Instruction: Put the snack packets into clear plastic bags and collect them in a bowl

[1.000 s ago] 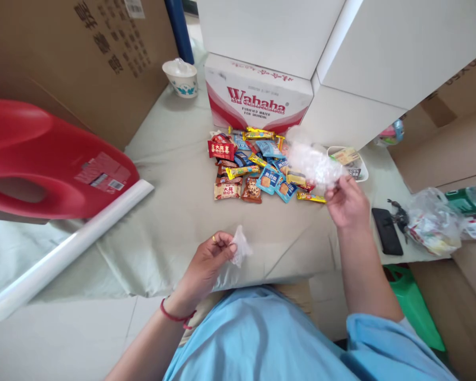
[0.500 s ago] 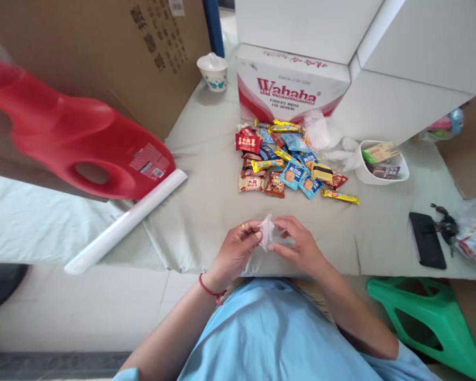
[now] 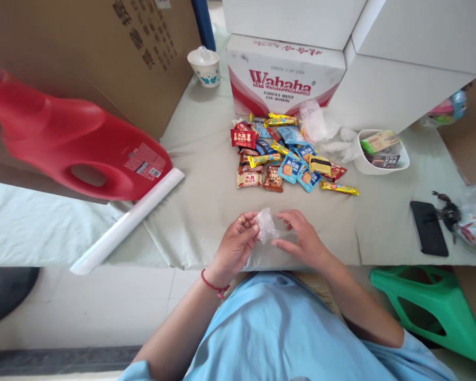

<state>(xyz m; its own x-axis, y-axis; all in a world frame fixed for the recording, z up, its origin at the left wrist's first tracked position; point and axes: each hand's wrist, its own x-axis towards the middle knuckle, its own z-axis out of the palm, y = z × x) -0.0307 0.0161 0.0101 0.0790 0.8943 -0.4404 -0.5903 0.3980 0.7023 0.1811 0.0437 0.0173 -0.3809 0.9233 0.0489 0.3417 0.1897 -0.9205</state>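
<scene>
Low over the cloth-covered table, my left hand [image 3: 240,238] pinches a small crumpled piece of clear plastic [image 3: 265,226], which looks like a thin bag. To the right of the plastic is my right hand [image 3: 301,237], its thumb and fingers apart with a gap between them. Whether a fingertip touches the plastic's edge is hard to see. Beyond both hands lies a pile of wrapped snacks [image 3: 291,168] in red, brown, blue and yellow packets. More crumpled clear plastic [image 3: 317,124] rests at the pile's back right.
A white tub [image 3: 382,166] with packets stands right of the pile, before a Wahaha carton [image 3: 285,79]. At left are a red jug [image 3: 83,143], a white plastic roll [image 3: 127,225] and a paper cup [image 3: 205,69]. A black phone [image 3: 428,228] and keys [image 3: 450,216] lie right.
My right hand has moved slightly away from the plastic, its fingers wider apart. The plastic in my left hand is more spread out. The view has shifted a little.
</scene>
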